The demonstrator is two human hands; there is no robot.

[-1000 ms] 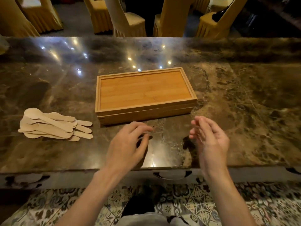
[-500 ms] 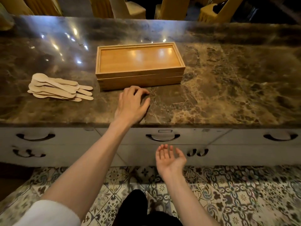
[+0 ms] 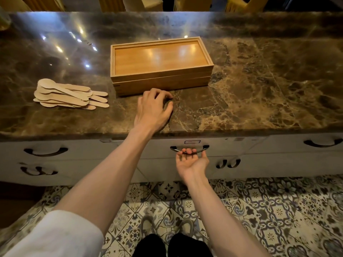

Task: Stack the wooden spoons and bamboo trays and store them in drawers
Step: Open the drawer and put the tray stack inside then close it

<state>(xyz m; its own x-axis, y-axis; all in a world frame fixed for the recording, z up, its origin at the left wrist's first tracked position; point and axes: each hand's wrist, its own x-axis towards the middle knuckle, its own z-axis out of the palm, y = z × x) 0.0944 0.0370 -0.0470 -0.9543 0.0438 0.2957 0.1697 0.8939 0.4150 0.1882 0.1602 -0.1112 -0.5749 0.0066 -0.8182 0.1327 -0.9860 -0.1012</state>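
Stacked bamboo trays [image 3: 161, 82] sit in the middle of the marble counter [image 3: 259, 89], the top one empty. A pile of several pale wooden spoons [image 3: 68, 95] lies to their left. My left hand [image 3: 153, 110] rests palm down on the counter just in front of the trays, fingers curled, holding nothing. My right hand [image 3: 191, 161] is palm up below the counter edge, its fingers hooked under the dark handle [image 3: 204, 148] of the middle top drawer [image 3: 232, 147], which is shut.
More drawers with dark handles [image 3: 45, 152] [image 3: 323, 142] flank the middle one, with a lower row [image 3: 228, 163] beneath. Patterned floor tiles [image 3: 278, 210] lie below. Yellow-covered chairs [image 3: 239, 4] stand beyond the counter's far edge.
My right hand dropped from above the counter and rose to hook the middle drawer handle. My left hand settled onto the counter before the trays. The view tilted down.
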